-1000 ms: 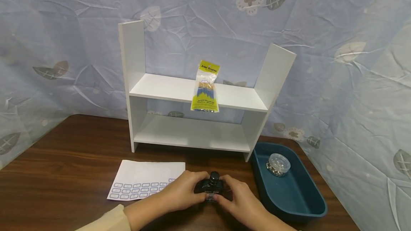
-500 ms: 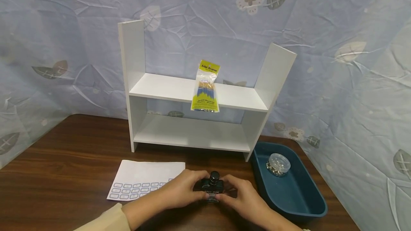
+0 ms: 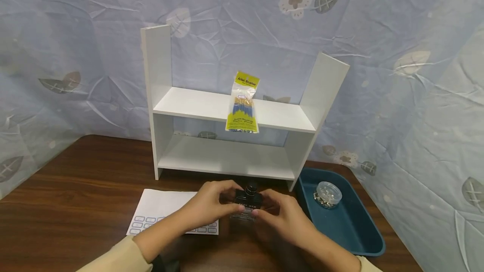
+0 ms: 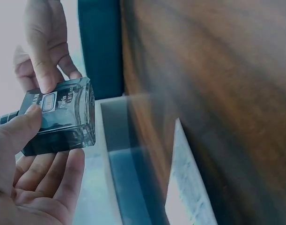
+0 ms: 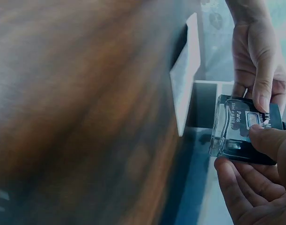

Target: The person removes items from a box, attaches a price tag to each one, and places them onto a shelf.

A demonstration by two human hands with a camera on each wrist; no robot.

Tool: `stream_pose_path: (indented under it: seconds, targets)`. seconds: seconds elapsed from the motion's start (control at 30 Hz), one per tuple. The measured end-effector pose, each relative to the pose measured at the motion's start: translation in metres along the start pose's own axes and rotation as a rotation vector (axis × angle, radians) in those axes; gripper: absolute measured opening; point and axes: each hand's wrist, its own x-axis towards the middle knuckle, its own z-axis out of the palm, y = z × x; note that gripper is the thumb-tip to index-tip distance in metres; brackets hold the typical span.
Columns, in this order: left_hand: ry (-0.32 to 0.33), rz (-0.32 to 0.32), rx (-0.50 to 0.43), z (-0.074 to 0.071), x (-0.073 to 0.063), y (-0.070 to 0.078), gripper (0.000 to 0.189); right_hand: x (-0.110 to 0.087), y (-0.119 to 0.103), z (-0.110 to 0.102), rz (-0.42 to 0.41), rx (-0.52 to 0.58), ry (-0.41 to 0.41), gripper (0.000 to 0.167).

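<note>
A dark glass perfume bottle (image 3: 248,200) with a round black cap is held upright between both hands, in front of the white shelf. My left hand (image 3: 213,202) grips its left side, thumb on the front face and fingers behind. On the other side my right hand (image 3: 281,213) grips it the same way. In the left wrist view a small blue-bordered label (image 4: 49,101) sits on the front of the bottle, with a thumb tip close on either side of it. The right wrist view shows the bottle's thick clear base (image 5: 217,126) clear of the table.
Behind the hands stands a white two-tier shelf (image 3: 227,154), with a pack of artist brushes (image 3: 242,108) on its upper board. A sheet of labels (image 3: 162,200) lies on the wooden table (image 3: 75,205), partly under the left forearm. The blue tray (image 3: 348,230) at right holds a clear round tub (image 3: 327,194).
Both hands have raised the bottle off the table and moved it slightly forward, toward the shelf. The left forearm now covers more of the label sheet.
</note>
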Motion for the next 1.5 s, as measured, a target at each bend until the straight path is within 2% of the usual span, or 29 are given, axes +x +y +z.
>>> stream_pose_path:
  seconds: [0.17, 0.3, 0.5, 0.73, 0.87, 1.0, 1.3, 1.4, 1.5]
  targets:
    - [0.069, -0.015, -0.006, -0.010, 0.005, -0.001, 0.034, 0.015, -0.008, -0.005, 0.023, 0.005, 0.013, 0.039]
    - [0.115, -0.026, -0.049, -0.018, 0.008, -0.006, 0.035, 0.031, -0.012, -0.005, -0.012, 0.006, 0.015, 0.031]
    - [0.209, -0.088, -0.083, -0.029, 0.015, -0.014, 0.037, 0.056, -0.013, -0.001, -0.034, -0.029, 0.030, 0.031]
    - [0.288, -0.133, -0.030, -0.042, 0.023, -0.023, 0.043, 0.084, -0.019, 0.004, -0.026, -0.071, 0.041, 0.028]
    - [0.307, -0.105, -0.002, -0.049, 0.032, -0.027, 0.044, 0.099, -0.019, 0.005, -0.045, -0.073, 0.048, 0.023]
    - [0.330, -0.079, 0.016, -0.059, 0.040, -0.028, 0.041, 0.116, -0.018, 0.007, -0.093, -0.070, 0.068, 0.027]
    - [0.375, -0.094, 0.075, -0.072, 0.051, -0.042, 0.042, 0.143, -0.009, 0.020, -0.234, -0.012, 0.131, 0.037]
    - [0.390, -0.094, 0.060, -0.076, 0.054, -0.046, 0.040, 0.150, -0.011, 0.025, -0.227, -0.049, 0.149, 0.034]
    - [0.408, -0.098, 0.049, -0.081, 0.056, -0.051, 0.042, 0.158, -0.012, 0.030, -0.176, -0.093, 0.159, 0.029]
